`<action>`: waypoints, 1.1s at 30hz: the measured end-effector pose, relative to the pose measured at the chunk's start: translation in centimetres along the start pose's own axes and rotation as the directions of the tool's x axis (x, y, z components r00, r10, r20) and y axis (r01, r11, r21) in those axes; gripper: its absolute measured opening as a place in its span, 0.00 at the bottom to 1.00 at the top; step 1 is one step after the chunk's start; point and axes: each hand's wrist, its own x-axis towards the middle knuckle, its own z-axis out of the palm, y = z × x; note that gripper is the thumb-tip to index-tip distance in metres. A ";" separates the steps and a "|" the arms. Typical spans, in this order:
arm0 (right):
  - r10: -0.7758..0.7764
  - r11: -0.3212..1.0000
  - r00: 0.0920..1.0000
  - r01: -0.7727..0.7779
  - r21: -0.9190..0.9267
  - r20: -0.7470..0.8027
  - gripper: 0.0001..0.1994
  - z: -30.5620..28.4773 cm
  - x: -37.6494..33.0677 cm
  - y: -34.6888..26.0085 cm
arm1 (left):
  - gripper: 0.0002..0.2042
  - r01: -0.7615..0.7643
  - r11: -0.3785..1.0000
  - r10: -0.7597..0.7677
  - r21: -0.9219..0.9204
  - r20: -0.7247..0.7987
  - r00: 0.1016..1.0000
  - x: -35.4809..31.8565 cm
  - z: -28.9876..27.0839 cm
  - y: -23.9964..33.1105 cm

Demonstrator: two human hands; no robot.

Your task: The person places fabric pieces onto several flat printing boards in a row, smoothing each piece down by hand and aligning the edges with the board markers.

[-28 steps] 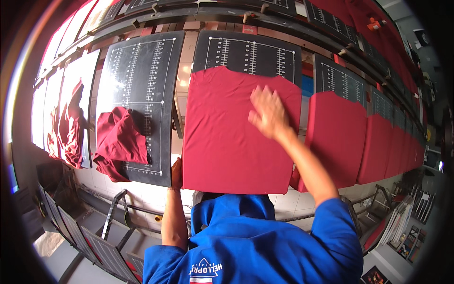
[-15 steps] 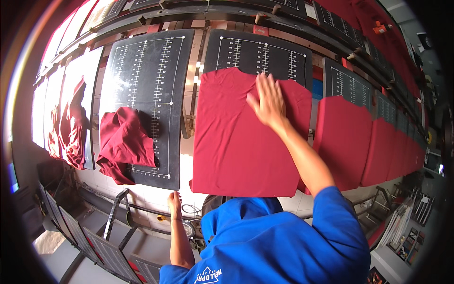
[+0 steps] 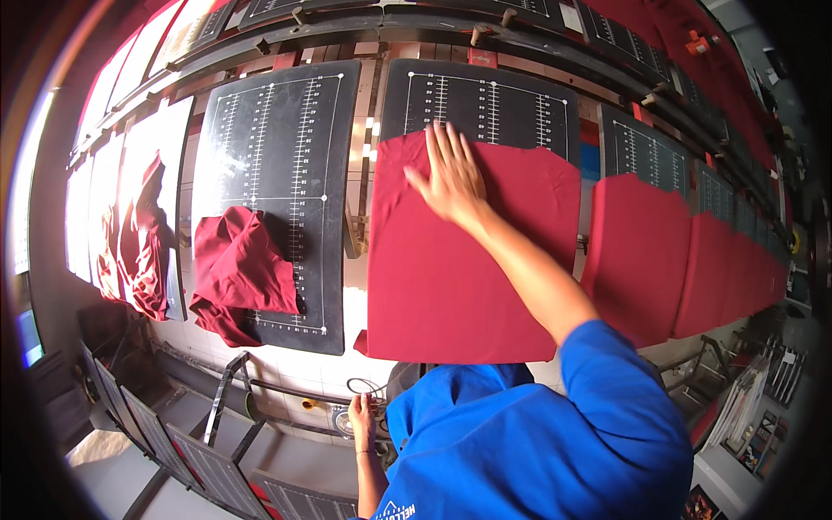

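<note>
- Hidden: the palm of the right hand [image 3: 451, 184] faces down and cannot be seen; the fingertips are slightly blurred.
- Hidden: the lower portion of the black board [image 3: 529, 108] lies beneath the red cloth [image 3: 468, 286]; only its upper end, with white scales, is exposed.
- Cut off: the blue shirt [image 3: 546, 433] runs out of view at 5 o'clock and conceals part of the floor area.
- Hard to make out: glare whitens the boards at 9 to 10 o'clock; those toward 3 o'clock shrink and bend at the rim.
- Red cloth: just right of view centre, spread over the board; mostly smooth, with light creases near its 11 o'clock corner and a small flap at its 7 o'clock corner.
- Right hand: spread flat, fingers extended, thumb apart, at 11 o'clock on the cloth; no grip visible.
- Left hand [image 3: 362, 420]: between 6 and 7 o'clock, below the cloth and apart from it; fingers partly curled; contents cannot be determined.
- Crumpled cloth [image 3: 243, 269]: 9 o'clock, on the adjacent board [image 3: 334, 251].
</note>
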 end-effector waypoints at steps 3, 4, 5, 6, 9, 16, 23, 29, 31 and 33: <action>0.038 0.970 0.998 -0.048 -0.240 -0.045 0.47 3.8 4.1 -3.5 | 0.13 -0.251 0.881 0.349 0.402 -0.193 0.917 -1.8 4.3 7.8; -0.039 0.992 0.998 0.032 -0.126 -0.055 0.48 5.1 1.8 -5.9 | 0.15 -0.294 0.830 0.439 0.474 -0.229 0.869 -1.9 5.4 9.8; -0.202 0.979 0.979 0.203 -0.007 0.039 0.47 6.0 -1.7 -8.3 | 0.18 -0.327 0.780 0.522 0.534 -0.267 0.810 -2.1 6.8 11.6; -0.311 0.949 0.921 0.316 0.019 0.236 0.46 6.2 -6.0 -11.0 | 0.20 -0.463 0.721 0.640 0.516 -0.238 0.730 -2.8 8.4 15.0; -0.564 0.822 0.736 0.543 0.172 0.373 0.43 3.9 -17.3 -14.8 | 0.27 -0.627 0.468 0.831 0.622 -0.069 0.552 -2.9 10.7 19.0; 0.116 0.979 0.985 -0.135 -0.151 -0.129 0.38 -4.9 -4.4 9.6 | 0.38 -0.659 -0.030 0.658 0.751 0.511 0.553 1.6 17.4 24.2; 0.062 0.983 0.949 -0.005 -0.182 0.310 0.41 -7.9 -25.5 2.3 | 0.37 -0.719 -0.240 0.803 0.653 0.549 0.231 12.3 28.5 40.0; -0.229 0.973 0.895 0.200 0.114 0.383 0.37 -9.2 -26.3 7.8 | 0.37 -0.703 -0.257 0.819 0.663 0.535 0.206 12.5 35.3 41.6; -0.098 0.985 0.985 0.116 -0.125 0.140 0.37 -9.9 -17.0 13.4 | 0.37 -0.695 -0.279 0.827 0.663 0.534 0.177 10.8 35.3 40.2; 0.046 0.984 0.999 -0.049 -0.172 -0.023 0.38 -9.8 -10.7 18.2 | 0.37 -0.729 -0.316 0.794 0.607 0.589 0.147 7.4 35.4 37.0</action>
